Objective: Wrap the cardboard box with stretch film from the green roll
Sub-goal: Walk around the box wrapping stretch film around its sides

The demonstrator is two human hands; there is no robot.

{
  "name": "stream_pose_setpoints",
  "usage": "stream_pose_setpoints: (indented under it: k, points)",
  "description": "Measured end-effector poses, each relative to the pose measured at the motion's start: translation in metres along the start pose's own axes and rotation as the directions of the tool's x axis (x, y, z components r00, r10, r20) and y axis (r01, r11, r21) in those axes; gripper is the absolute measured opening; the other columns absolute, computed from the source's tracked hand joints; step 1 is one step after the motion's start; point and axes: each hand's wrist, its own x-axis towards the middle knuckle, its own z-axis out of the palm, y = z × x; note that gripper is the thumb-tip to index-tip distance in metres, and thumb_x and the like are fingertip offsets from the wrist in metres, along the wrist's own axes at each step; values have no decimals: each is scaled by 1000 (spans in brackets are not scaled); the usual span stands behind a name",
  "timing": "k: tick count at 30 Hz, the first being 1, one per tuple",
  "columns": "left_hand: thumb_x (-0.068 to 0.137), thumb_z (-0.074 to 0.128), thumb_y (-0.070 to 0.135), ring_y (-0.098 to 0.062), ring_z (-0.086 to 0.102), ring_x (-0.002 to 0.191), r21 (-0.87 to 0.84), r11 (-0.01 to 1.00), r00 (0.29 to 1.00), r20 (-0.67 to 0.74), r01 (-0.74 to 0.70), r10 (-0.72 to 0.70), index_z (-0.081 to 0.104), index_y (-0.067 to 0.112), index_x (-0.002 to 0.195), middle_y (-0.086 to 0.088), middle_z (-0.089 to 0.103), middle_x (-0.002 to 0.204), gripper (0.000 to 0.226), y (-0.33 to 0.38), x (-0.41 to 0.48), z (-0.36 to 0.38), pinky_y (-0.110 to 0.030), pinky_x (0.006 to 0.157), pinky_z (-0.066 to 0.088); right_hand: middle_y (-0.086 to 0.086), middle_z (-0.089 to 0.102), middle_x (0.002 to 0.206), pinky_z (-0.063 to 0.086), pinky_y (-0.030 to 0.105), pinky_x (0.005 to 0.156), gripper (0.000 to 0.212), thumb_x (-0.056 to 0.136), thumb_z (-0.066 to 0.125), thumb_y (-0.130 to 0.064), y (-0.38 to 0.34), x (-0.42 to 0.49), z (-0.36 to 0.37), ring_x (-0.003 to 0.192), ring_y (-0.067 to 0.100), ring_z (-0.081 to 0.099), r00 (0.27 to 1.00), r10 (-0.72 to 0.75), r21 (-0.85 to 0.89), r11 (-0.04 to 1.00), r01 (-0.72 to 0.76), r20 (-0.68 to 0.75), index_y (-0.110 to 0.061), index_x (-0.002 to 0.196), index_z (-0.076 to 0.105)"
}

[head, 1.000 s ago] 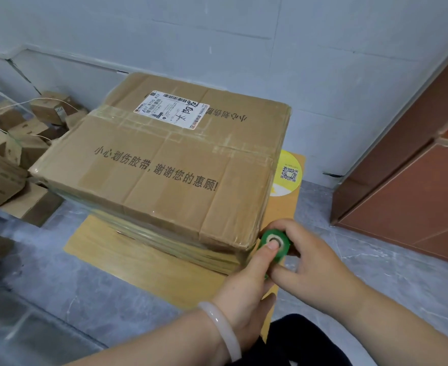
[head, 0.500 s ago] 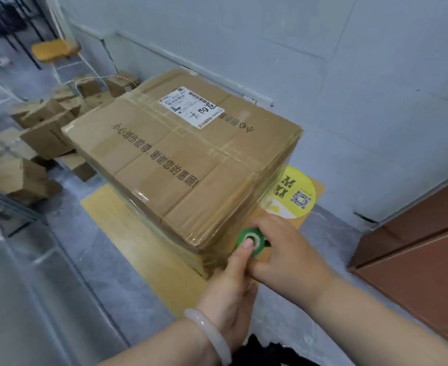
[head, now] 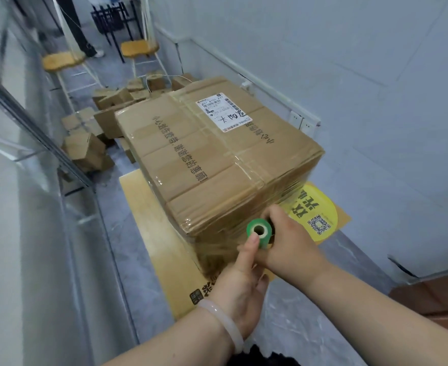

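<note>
Single wide-angle view from the person's head, facing forward and steeply down, close over both forearms, with left hand (head: 240, 283), right hand (head: 289, 244) and green roll (head: 259, 231) low centre, near corner of the cardboard box (head: 217, 159) just beyond, corridor (head: 106, 68) bending away upper left.
</note>
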Motion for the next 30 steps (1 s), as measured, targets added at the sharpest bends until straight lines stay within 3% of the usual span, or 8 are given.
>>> stream_pose_setpoints:
  k: [6,9,14,17,20,25,28,30]
  points:
    - [73,78,35,-18,71,103,12,999,999,9,53,-53,75,12,101,-7,79,103,36,2,25,5,-32,95,50,-17,55,94,47,20,78,36,62,65,-51,15,11,-14,94,1,53,992,-100,104,990,92,75,-51,94,49]
    - [74,79,34,-21,72,98,-1,998,998,1,59,-59,78,9,93,-8,79,100,32,1,32,6,-37,101,50,-14,57,89,47,23,77,33,62,69,-34,25,16,-24,92,5,54,978,-144,96,987,130,149,-41,91,54]
    - [75,75,37,-20,76,92,-25,1000,999,37,16,-15,70,1,109,-15,77,103,49,-7,37,14,-38,101,51,-13,58,77,41,17,56,41,61,72,-45,35,21,-29,71,6,56,980,-150,70,987,142,127,-38,88,42]
    - [57,91,46,-22,70,112,-16,999,998,47,-38,38,59,5,132,-15,72,123,92,-22,42,25,-40,110,45,-17,56,74,40,20,56,44,61,72,-59,40,29,-37,70,1,54,980,-157,-33,986,162,124,-47,88,40]
    - [43,93,40,-20,73,102,-77,991,993,-62,-106,101,48,3,139,-16,71,122,113,-38,51,40,-38,99,51,-19,58,79,43,23,63,50,61,71,-65,48,39,-50,74,3,55,957,-242,-107,960,260,158,-45,99,46]
    - [50,83,43,-20,74,96,-162,966,970,-169,-201,173,61,5,128,-14,76,111,89,-47,61,74,-45,98,51,-17,57,91,50,32,73,34,70,63,-52,77,57,-71,87,3,54,867,-381,18,918,396,322,-37,99,54]
    - [68,82,29,-13,74,73,-232,929,948,-205,-288,242,70,7,101,-5,77,81,41,-53,62,99,-36,83,52,-23,54,97,50,28,79,38,69,67,-44,91,60,-84,93,-1,54,862,-395,111,918,380,318,-37,101,49]
    - [73,75,32,-10,71,61,-263,912,932,-264,-316,247,67,9,95,-1,73,68,33,-61,68,107,-33,74,49,-24,52,92,47,24,75,38,67,68,-43,95,60,-89,89,-3,53,864,-390,152,920,360,318,-42,93,41]
